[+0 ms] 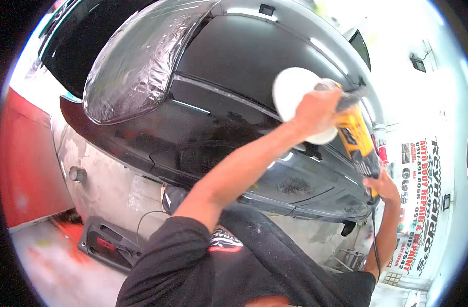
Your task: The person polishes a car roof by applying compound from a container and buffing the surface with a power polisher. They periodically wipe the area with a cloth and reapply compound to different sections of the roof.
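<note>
A yellow and black power polisher (pixel 354 134) with a broad white round pad (pixel 294 84) is held in both of my hands. My left hand (pixel 318 110) is closed on its front end, right by the pad. Farther back, my right hand (pixel 384 185) wraps around the rear of the body, where a dark cord (pixel 375 240) hangs down. In this view the pad overlaps the glossy black car (pixel 229 56), near the seam between hood and side panel. Dull speckled residue (pixel 295 185) marks the paint below.
Crinkled clear plastic (pixel 137 66) covers the car's glass at upper left. A dark tray-like case (pixel 103 243) lies on the stained floor at lower left, beside a red panel (pixel 29 158). A lettered banner (pixel 418 204) hangs at right.
</note>
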{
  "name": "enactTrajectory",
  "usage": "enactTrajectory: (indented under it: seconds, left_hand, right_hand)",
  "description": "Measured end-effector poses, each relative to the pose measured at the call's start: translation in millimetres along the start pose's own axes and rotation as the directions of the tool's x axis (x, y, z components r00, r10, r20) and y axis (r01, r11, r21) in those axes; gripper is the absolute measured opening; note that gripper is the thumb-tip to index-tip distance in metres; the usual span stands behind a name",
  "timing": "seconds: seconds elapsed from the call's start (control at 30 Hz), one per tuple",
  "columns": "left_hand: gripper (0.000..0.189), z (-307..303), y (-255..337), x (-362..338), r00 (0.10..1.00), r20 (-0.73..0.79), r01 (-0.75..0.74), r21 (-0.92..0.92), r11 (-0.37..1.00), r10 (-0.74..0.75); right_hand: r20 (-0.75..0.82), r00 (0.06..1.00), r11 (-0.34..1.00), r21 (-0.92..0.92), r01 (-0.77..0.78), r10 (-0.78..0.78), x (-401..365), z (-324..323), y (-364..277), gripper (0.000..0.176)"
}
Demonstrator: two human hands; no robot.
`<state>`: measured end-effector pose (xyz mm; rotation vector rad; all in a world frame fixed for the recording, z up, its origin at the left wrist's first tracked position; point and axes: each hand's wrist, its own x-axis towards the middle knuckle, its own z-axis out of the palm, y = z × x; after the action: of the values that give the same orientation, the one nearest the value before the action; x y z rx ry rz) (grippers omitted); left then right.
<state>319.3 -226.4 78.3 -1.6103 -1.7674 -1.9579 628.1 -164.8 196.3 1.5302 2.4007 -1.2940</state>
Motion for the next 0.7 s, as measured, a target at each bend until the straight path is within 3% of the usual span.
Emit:
enactTrajectory:
  seconds: [0.03, 0.2, 0.33, 0.43, 0.6, 0.7]
  left_hand:
    - [0.042, 19.0, 4.1, -2.1, 0.998, -0.035, -0.05, -0.093, 0.994, 0.047]
    - [0.039, 55.6, 29.9, -5.5, 0.996, 0.078, -0.033, -0.164, 0.986, 0.046]
    - [0.037, 37.1, 36.9, -17.1, 0.991, 0.126, 0.065, -0.215, 0.975, -0.038]
    - [0.036, 1.7, 34.6, -34.4, 0.999, -0.037, 0.008, -0.209, 0.978, -0.017]
    - [0.032, -77.3, 35.8, -50.4, 0.974, -0.216, 0.04, -0.16, 0.986, -0.074]
    - [0.031, -125.5, -5.9, -46.2, 0.946, -0.314, 0.047, -0.124, 0.991, -0.084]
  right_hand:
    - [-0.064, 0.997, 0.999, 0.042, -0.031, 0.033, -8.3, -9.0, 22.2, 0.101]
    - [-0.175, 0.977, 0.992, 0.029, -0.12, 0.123, -59.0, -28.2, 40.9, 0.096]
    - [-0.199, 0.969, 0.989, -0.011, -0.151, 0.146, -72.9, -20.1, 18.2, 0.105]
    - [-0.19, 0.967, 0.968, -0.152, -0.198, 0.168, -74.7, -7.3, -16.9, 0.113]
    - [-0.099, 0.992, 0.969, -0.228, -0.099, 0.079, -56.5, 9.0, -66.0, 0.113]
    - [0.0, 1.0, 0.972, -0.235, -0.031, 0.031, -11.0, 43.1, -116.6, 0.112]
